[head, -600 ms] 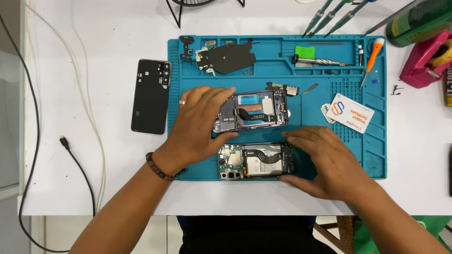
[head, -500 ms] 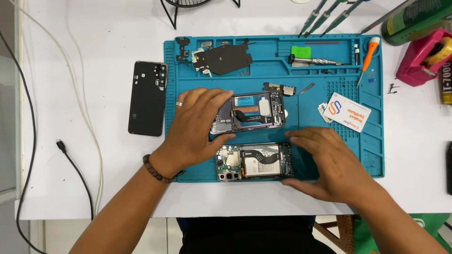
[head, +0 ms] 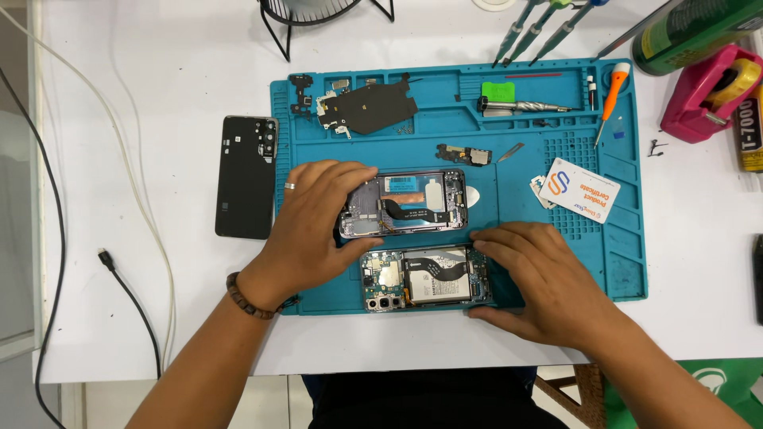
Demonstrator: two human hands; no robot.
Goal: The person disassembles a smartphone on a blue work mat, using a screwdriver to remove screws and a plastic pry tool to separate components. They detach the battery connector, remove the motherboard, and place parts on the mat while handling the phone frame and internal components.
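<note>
Two opened phones lie side by side on a blue repair mat. My left hand grips the left end of the upper phone frame, thumb under its near edge, fingers over the far edge. My right hand holds the right end of the lower phone, whose battery and circuit boards are exposed. Both phones rest flat on the mat.
A black back cover lies left of the mat. A black shield plate, small parts, a metal tool, an orange screwdriver and a card sit on the mat. A pink tape dispenser stands at right, cables at left.
The upper phone frame, in my left hand, has turned from slightly tilted to lying square with the lower phone. My right hand keeps its hold. The camera shifted slightly.
</note>
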